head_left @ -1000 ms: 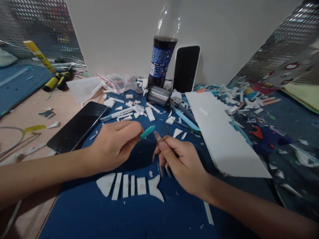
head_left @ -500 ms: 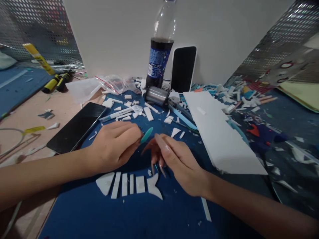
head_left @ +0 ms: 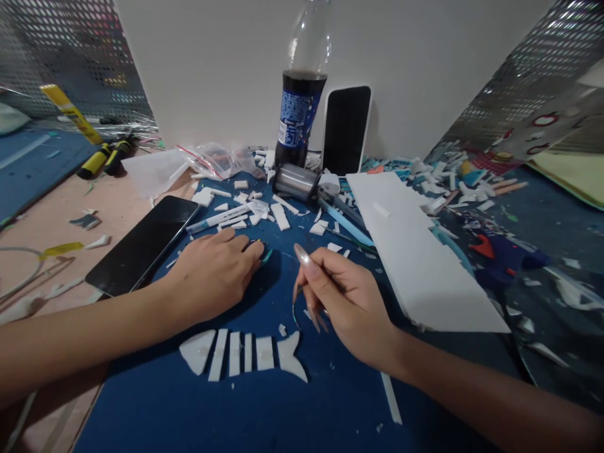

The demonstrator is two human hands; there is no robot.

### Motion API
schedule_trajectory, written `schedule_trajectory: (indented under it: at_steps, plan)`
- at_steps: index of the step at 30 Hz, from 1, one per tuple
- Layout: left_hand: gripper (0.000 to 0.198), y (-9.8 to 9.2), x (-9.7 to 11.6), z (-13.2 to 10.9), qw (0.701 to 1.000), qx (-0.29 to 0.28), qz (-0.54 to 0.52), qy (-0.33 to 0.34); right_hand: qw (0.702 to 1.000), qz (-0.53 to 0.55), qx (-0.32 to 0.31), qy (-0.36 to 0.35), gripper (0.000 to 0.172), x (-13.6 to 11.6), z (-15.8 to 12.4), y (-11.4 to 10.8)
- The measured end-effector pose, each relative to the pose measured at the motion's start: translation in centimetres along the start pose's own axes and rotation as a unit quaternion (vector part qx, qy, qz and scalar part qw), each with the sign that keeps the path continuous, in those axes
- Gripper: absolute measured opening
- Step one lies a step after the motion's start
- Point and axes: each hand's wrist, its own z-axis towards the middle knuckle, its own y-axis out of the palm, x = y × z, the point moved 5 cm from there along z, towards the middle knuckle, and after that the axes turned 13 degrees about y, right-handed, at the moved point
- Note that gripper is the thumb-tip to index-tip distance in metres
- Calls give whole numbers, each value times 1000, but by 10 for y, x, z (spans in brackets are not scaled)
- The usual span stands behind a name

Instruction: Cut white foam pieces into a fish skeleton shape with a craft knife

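Note:
My left hand [head_left: 219, 267] rests palm down over the blue mat, its fingers curled and closed. A teal pointed tip [head_left: 267, 256], perhaps a long nail, shows under the fingertips; whatever they grip is hidden. Facing it, my right hand [head_left: 342, 296] has its long-nailed thumb laid over curled fingers. I cannot make out anything between them. Below both hands lies a row of white foam pieces: a rounded head [head_left: 198, 351], several strips [head_left: 234, 353] and a forked tail [head_left: 292, 357], spaced apart like a fish.
A black phone [head_left: 144, 245] lies left of my left hand. A large white foam sheet [head_left: 419, 264] lies on the right. Behind are foam scraps [head_left: 280, 216], a marker [head_left: 219, 218], a spool [head_left: 296, 181], a cola bottle [head_left: 298, 113] and a leaning phone [head_left: 346, 129].
My left hand has turned more palm down and drawn slightly left, so less of the teal tip shows. The right hand has moved slightly right, widening the gap. The fish pieces keep their arrangement.

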Motion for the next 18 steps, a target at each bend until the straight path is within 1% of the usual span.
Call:
schedule_trajectory:
  at_steps: [2,4,8,11,14,18]
  plan:
    - [21,4,-3,3,999,-25,-40,-1,1000,-2,-3,-1,31,-1,0,0]
    - [22,6,-6,6,997,-32,-68,9,1000,-3,-2,1,31,-1,0,0]
    - [21,7,-9,9,997,-11,-72,39,1000,-1,1,3,31,-2,1,0]
    - [20,7,-11,10,996,-2,-81,37,1000,2,0,5,31,-3,0,1]
    - [24,8,-15,9,996,-16,-93,-1,1000,-4,1,10,30,-3,-1,1]
    - [39,6,-25,4,991,-61,-96,-75,1000,-3,1,13,31,-2,0,0]
